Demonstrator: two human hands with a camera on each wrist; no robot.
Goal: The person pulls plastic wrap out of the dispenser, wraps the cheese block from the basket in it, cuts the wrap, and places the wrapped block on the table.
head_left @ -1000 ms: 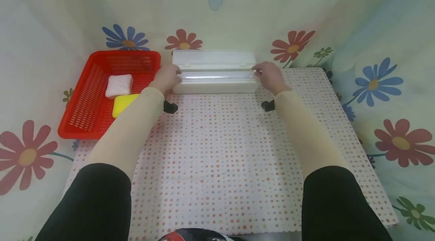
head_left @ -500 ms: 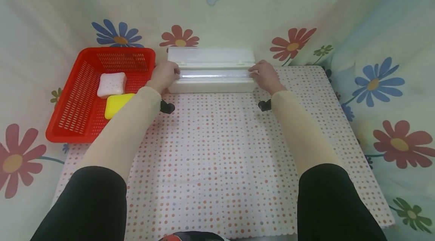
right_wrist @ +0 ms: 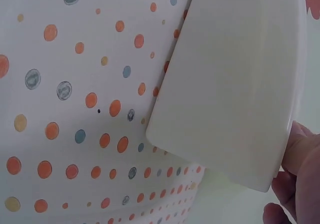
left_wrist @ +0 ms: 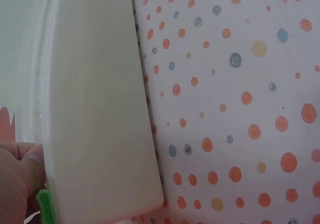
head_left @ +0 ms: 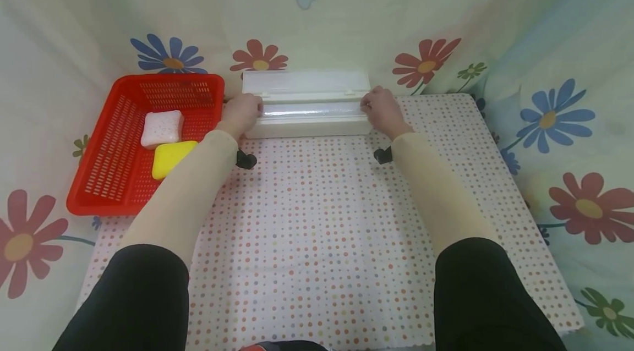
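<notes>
A long white cling film dispenser point(head_left: 307, 129) lies at the back of the table, its lid point(head_left: 307, 82) raised and tilted back. Clear cling film point(head_left: 312, 110) shines along the opening. At the left end, my left hand point(head_left: 240, 113) pinches the film's edge between thumb and fingers. My right hand point(head_left: 382, 110) pinches it at the opposite end. In the left wrist view, the thumb of the left hand point(left_wrist: 20, 181) sits behind the front wall, beside a small green piece point(left_wrist: 46, 206). The right hand point(right_wrist: 302, 169) bends round the dispenser's far corner in the right wrist view; its fingertips are partly hidden.
To the left stands a red perforated basket point(head_left: 111, 166) holding a speckled white sponge point(head_left: 162, 129) and a yellow sponge point(head_left: 172, 158). A dotted cloth point(head_left: 317, 241) covers the table. Flowered curtains point(head_left: 559, 120) hang close behind and at both sides.
The head view has shifted slightly. Left thumb and fingers have drawn closer together at the film, and the right hand has moved a little inward along it. The dispenser stays in place.
</notes>
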